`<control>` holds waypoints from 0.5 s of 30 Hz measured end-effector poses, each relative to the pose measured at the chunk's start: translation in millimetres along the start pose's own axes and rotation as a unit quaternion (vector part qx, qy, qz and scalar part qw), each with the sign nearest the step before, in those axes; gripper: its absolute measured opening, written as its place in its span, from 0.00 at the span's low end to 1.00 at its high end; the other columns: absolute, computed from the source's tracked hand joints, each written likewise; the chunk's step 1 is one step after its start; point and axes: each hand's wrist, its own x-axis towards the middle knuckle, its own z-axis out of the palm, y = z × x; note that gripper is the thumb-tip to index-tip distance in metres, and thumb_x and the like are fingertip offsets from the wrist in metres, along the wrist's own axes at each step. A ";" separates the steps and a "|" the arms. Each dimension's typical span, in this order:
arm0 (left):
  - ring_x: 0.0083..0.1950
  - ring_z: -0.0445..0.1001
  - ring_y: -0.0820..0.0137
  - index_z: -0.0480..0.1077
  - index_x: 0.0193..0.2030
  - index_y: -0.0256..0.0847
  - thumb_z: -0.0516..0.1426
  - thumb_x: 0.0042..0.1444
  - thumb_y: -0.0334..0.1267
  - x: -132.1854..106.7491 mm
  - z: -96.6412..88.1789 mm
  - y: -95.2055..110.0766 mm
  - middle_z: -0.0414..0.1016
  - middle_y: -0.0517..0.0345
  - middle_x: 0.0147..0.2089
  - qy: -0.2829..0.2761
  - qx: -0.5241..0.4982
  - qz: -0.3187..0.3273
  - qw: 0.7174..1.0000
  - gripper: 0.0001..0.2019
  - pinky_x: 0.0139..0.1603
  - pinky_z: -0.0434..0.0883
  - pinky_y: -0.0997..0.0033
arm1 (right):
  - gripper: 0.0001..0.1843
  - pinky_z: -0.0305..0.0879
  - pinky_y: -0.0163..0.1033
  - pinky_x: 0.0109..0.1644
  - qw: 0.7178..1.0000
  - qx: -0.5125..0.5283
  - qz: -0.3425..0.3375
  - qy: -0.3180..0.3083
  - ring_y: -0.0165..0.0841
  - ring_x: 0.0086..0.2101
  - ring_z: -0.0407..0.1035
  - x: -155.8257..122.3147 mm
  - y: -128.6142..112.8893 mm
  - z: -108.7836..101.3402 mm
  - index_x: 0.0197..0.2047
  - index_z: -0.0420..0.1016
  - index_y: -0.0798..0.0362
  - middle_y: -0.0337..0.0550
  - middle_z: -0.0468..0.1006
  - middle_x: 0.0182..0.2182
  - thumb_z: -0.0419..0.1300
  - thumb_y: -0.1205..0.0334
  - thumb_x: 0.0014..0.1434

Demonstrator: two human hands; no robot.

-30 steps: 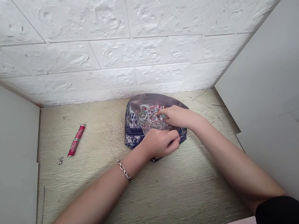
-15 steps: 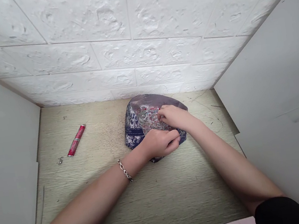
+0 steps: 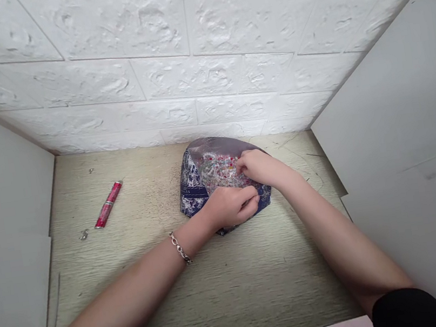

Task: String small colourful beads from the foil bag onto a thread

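A dark blue bag (image 3: 195, 192) with a white floral pattern lies opened out near the wall, its grey inner side (image 3: 235, 146) facing up. Many small beads (image 3: 217, 170), mostly white and clear with some red, are heaped inside it. My left hand (image 3: 232, 205), with a silver chain bracelet (image 3: 178, 248) at the wrist, is closed in a pinch over the bag's near edge; whatever it holds is too small to make out. My right hand (image 3: 255, 167) reaches over the bag's right side, fingers curled down at the beads. Its fingertips are partly hidden.
A red tube-shaped object (image 3: 108, 204) with silver ends lies on the pale wooden tabletop (image 3: 173, 301) at the left. Two small metal bits lie near it, one a clasp-like piece (image 3: 84, 235). White brick wall (image 3: 164, 78) stands behind, with panels on both sides. Fine threads lie at right.
My right hand has shifted slightly right over the beads, uncovering more red ones. The left hand stays closed in nearly the same place. The whole view has moved slightly.
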 end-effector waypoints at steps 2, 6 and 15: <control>0.17 0.63 0.78 0.63 0.23 0.39 0.44 0.53 0.35 -0.3 0.3 0.0 0.65 0.63 0.16 -0.002 0.001 0.004 1.000 0.12 0.18 0.55 0.79 | 0.14 0.55 0.33 0.40 1.000 -0.008 0.003 -0.010 0.30 0.33 0.63 0.2 -2.4 0.8 0.30 0.74 0.53 0.44 0.69 0.33 0.49 0.74 0.47; 0.18 0.63 0.78 0.63 0.22 0.39 0.44 0.53 0.36 -1.5 2.0 -0.8 0.65 0.63 0.16 0.001 0.007 0.007 1.000 0.13 0.18 0.54 0.79 | 0.13 0.55 0.33 0.39 1.000 -0.026 0.005 -0.016 0.30 0.33 0.63 0.0 -6.4 0.2 0.30 0.74 0.53 0.45 0.69 0.32 0.49 0.73 0.48; 0.18 0.63 0.79 0.64 0.23 0.39 0.45 0.53 0.36 -2.0 3.5 -0.3 0.66 0.64 0.17 0.020 0.015 0.026 0.999 0.12 0.18 0.53 0.77 | 0.10 0.55 0.34 0.39 0.999 -0.025 -0.013 -0.021 0.31 0.34 0.63 0.3 -8.6 1.1 0.30 0.72 0.54 0.45 0.69 0.32 0.49 0.69 0.51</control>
